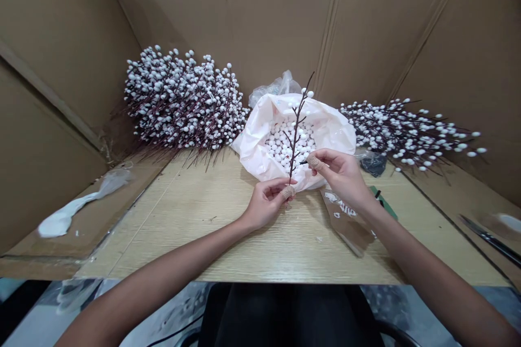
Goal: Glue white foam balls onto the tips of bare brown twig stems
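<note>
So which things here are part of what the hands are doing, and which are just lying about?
Part of the job: left hand holding a thin dark twig; right hand pinching beside it; white beads in a pale plastic bag; piles of white-beaded branches.

Just lying about: twisted white plastic; dark blade.

Fwd obstacles: sprig point(296, 135), plastic bag point(252, 143), berry sprays point(183, 100)
</note>
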The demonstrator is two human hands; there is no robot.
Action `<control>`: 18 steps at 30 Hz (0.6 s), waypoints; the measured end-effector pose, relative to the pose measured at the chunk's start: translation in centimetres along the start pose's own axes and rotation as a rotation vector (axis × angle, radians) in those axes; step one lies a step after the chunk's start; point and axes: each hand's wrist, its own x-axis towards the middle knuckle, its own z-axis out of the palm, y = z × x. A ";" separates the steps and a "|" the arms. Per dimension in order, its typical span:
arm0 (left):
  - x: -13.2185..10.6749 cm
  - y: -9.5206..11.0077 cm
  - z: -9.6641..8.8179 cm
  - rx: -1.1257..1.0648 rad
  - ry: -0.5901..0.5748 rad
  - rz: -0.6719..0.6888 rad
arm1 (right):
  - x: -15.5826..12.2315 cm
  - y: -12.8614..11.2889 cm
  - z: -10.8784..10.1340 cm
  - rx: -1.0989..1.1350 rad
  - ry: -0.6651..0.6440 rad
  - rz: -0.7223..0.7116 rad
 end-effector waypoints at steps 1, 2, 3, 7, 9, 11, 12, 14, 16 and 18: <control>0.0 0.0 0.0 -0.001 0.000 0.001 | 0.0 0.0 0.0 -0.011 -0.005 0.003; 0.0 0.0 0.0 -0.002 0.000 0.002 | 0.0 -0.1 0.0 -0.020 -0.009 0.006; 0.0 -0.1 0.0 -0.005 0.000 0.002 | 0.0 -0.1 0.0 -0.026 -0.010 0.010; 0.1 -0.1 0.0 -0.013 0.003 0.001 | 0.0 -0.2 -0.1 -0.039 -0.011 0.009; 0.1 -0.1 0.0 -0.006 0.007 -0.001 | 0.0 -0.2 -0.1 -0.041 -0.018 0.005; 0.1 0.0 0.0 -0.003 0.010 -0.002 | 0.0 -0.3 -0.1 -0.031 -0.025 0.009; 0.1 0.0 0.0 -0.004 0.010 -0.002 | 0.1 -0.3 -0.2 -0.024 -0.029 0.012; 0.1 0.0 0.0 -0.007 0.010 0.002 | 0.1 -0.3 -0.3 -0.003 -0.038 0.021; 0.1 0.0 0.0 0.001 0.012 0.003 | 0.2 -0.2 -0.5 0.027 -0.042 0.031; 0.1 0.0 0.0 0.013 0.012 0.002 | 0.2 -0.1 -0.7 0.073 -0.044 0.036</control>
